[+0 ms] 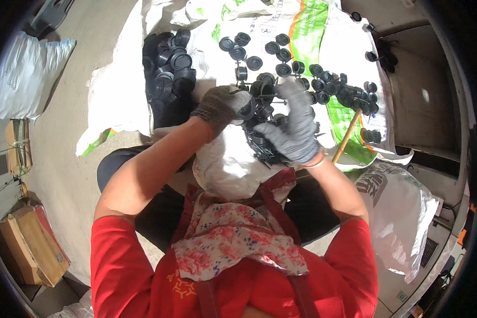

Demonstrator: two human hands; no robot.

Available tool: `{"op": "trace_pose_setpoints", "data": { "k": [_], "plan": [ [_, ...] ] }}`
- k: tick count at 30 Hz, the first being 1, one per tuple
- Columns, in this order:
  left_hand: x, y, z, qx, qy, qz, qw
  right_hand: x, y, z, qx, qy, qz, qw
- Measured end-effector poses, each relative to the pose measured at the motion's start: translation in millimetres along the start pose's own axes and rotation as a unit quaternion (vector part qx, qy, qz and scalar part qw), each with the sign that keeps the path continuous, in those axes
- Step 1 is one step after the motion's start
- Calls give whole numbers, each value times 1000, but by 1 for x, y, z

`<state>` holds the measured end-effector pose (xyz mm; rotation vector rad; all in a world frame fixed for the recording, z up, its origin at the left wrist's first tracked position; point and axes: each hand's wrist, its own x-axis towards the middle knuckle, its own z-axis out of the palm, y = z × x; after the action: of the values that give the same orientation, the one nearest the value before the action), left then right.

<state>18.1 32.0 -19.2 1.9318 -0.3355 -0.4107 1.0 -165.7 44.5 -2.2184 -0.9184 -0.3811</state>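
Black caps (254, 63), on sack (310, 32): probably were light, stiff, slippery, best taken by rims; right hand (292, 130) spread apart; left hand (219, 107) curled, hold could not be told.

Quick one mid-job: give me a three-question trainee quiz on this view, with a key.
1. Which is held open with its thumb spread: the left hand or the right hand?
2. True or false: the stick lies to the right of both hands.
3. Fill in: the caps scattered on the sheet are ____ in colour.

Key: 1. right hand; 2. true; 3. black.
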Motion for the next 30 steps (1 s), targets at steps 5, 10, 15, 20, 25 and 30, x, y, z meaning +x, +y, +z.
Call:
{"op": "trace_pose_setpoints", "data": {
  "k": [5,10,15,20,25,30],
  "plan": [
    [-12,24,2,38,-25,62,997,-11,24,-20,-74,-108,54,990],
    [-14,16,5,23,32,247,968,-9,33,-29,369,-2,178,912],
    [-11,29,6,183,31,363,913,-5,20,-29,4,-167,-51,985],
    [-28,40,1,-327,-12,-2,945,-4,8,-19,-167,-150,-31,974],
    [-23,39,3,-364,-196,18,910,1,13,-17,-211,-122,-80,967],
    [-15,39,-9,312,96,319,890,0,16,-14,-237,-244,90,936]
  ]
}}
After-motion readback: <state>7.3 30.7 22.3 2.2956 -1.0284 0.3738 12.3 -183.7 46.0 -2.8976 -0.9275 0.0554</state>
